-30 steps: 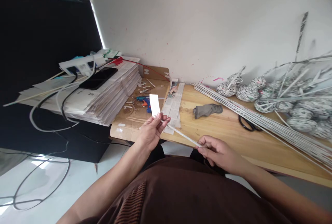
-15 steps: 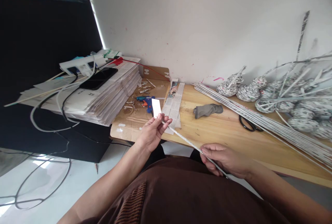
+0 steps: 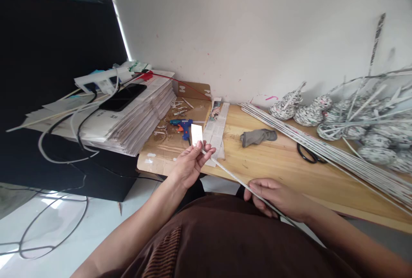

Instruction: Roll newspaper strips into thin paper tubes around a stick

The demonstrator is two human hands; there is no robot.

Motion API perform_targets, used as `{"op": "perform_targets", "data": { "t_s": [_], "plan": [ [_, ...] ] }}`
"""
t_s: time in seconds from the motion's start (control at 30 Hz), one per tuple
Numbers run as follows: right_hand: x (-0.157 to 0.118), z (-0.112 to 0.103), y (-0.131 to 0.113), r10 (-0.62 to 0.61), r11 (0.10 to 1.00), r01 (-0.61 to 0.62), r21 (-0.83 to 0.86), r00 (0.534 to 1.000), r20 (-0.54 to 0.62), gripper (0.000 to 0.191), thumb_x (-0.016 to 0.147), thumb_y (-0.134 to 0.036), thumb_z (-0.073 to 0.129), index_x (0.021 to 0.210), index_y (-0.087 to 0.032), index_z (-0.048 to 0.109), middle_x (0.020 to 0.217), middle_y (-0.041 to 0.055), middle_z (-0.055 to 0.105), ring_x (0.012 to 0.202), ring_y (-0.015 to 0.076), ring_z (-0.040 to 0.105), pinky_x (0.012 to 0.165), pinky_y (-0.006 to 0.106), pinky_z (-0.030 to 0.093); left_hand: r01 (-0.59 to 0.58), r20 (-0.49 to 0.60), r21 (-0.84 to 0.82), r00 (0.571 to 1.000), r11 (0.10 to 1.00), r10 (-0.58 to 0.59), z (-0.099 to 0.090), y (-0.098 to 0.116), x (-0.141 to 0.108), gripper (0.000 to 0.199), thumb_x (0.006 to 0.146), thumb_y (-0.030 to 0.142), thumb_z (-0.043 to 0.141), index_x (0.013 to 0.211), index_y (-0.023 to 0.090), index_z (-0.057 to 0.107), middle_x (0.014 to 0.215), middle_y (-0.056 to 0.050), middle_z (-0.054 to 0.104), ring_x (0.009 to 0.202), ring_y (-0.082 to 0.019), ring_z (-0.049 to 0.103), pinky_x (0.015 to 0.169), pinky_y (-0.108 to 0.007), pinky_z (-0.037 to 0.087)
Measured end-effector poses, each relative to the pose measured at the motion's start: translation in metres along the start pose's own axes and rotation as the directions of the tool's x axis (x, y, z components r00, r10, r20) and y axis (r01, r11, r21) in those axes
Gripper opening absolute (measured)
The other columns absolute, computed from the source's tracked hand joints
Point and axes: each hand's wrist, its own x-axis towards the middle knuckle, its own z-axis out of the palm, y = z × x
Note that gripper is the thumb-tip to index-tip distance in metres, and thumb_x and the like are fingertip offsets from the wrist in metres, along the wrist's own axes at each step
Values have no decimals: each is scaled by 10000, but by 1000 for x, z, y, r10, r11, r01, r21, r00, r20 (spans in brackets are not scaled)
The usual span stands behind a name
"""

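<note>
A thin rolled paper stick (image 3: 230,173) slants between my two hands above my lap. Its upper end flares into a flat white paper strip (image 3: 197,134). My left hand (image 3: 192,162) pinches the stick where the flat part meets the roll, thumb on top. Lower down, my right hand (image 3: 273,196) has its fingers closed round the stick, whose lower end runs past the hand toward my brown clothing. Just beyond the left hand lie a blue glue gun (image 3: 184,127) and flat newspaper strips (image 3: 215,127).
A tall paper stack (image 3: 141,119) at left carries a phone (image 3: 122,97) and a power strip (image 3: 103,79). A grey cloth (image 3: 257,137), black-handled scissors (image 3: 305,153), a bundle of paper sticks (image 3: 309,145) and woven paper shapes (image 3: 307,114) lie on the wooden table (image 3: 238,157). Cardboard (image 3: 161,157) covers its left side.
The flat paper end has turned and shifted slightly right, uncovering more of the glue gun. Both hands stay nearly in place on the stick.
</note>
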Motion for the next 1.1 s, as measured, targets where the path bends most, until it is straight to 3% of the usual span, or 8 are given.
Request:
{"op": "perform_targets", "data": {
  "t_s": [0.1, 0.27, 0.4, 0.47, 0.6, 0.77, 0.93, 1.1],
  "plan": [
    [1, 1, 1, -53, 997, 49, -52, 996, -76, 455, 887, -607, 467, 840, -169, 579, 595, -33, 474, 509, 87, 437, 483, 204, 339, -18, -15, -4, 1000, 1000, 18, 0, 1, 0, 103, 877, 168, 596, 833, 94, 651, 793, -58, 689, 839, -175, 719, 782, -215, 594],
    [-1, 4, -2, 2, 989, -10, 149, 999, 54, 449, 897, -606, 429, 795, -179, 524, 510, -69, 352, 428, 82, 338, 444, 215, 297, -26, -43, -11, 999, 1000, 26, 2, 2, 1, 100, 877, 153, 592, 818, 92, 645, 771, -64, 686, 819, -171, 721, 747, -197, 597],
    [-3, 9, -8, -214, 945, 148, -292, 954, -210, 395, 884, -579, 488, 818, -198, 568, 667, -4, 518, 588, 124, 466, 548, 236, 371, -39, -47, -4, 998, 999, 39, 1, 1, 2, 86, 875, 141, 591, 825, 96, 645, 769, -63, 685, 825, -174, 721, 744, -199, 599],
    [-3, 9, -7, -243, 920, 153, -360, 945, -220, 407, 904, -576, 451, 821, -202, 585, 654, -4, 516, 589, 128, 467, 556, 240, 365, -44, -44, -2, 998, 999, 43, 1, 1, 2, 83, 871, 148, 599, 822, 100, 647, 770, -61, 685, 831, -172, 720, 761, -208, 599],
    [-2, 7, -3, -25, 999, 25, -32, 1000, 18, 491, 920, -618, 354, 863, -180, 567, 524, -57, 387, 437, 95, 369, 468, 229, 323, -27, -41, -1, 999, 1000, 27, 2, 2, 1, 91, 862, 169, 619, 817, 96, 650, 783, -70, 693, 833, -179, 720, 785, -229, 599],
    [-2, 5, -2, -125, 983, 103, -155, 983, -134, 428, 889, -590, 477, 863, -178, 593, 627, -15, 509, 551, 102, 455, 519, 216, 355, -41, -42, 1, 998, 999, 41, 1, 3, 1, 95, 875, 161, 596, 825, 96, 645, 776, -64, 687, 833, -179, 720, 784, -225, 596],
    [0, 7, -2, -16, 998, 14, 55, 999, 32, 467, 910, -612, 386, 813, -180, 535, 516, -57, 384, 447, 94, 370, 469, 225, 331, -42, -48, -6, 998, 999, 42, 1, 3, 2, 103, 869, 178, 610, 810, 101, 645, 774, -60, 682, 827, -165, 714, 833, -244, 586],
    [0, 10, -4, -314, 871, 186, -454, 922, -225, 394, 898, -573, 472, 804, -202, 566, 681, 7, 537, 639, 142, 480, 604, 256, 377, -54, -55, 6, 997, 999, 55, 0, 4, 2, 77, 863, 166, 614, 821, 107, 639, 774, -52, 675, 826, -162, 712, 820, -240, 588]
  ]
}}
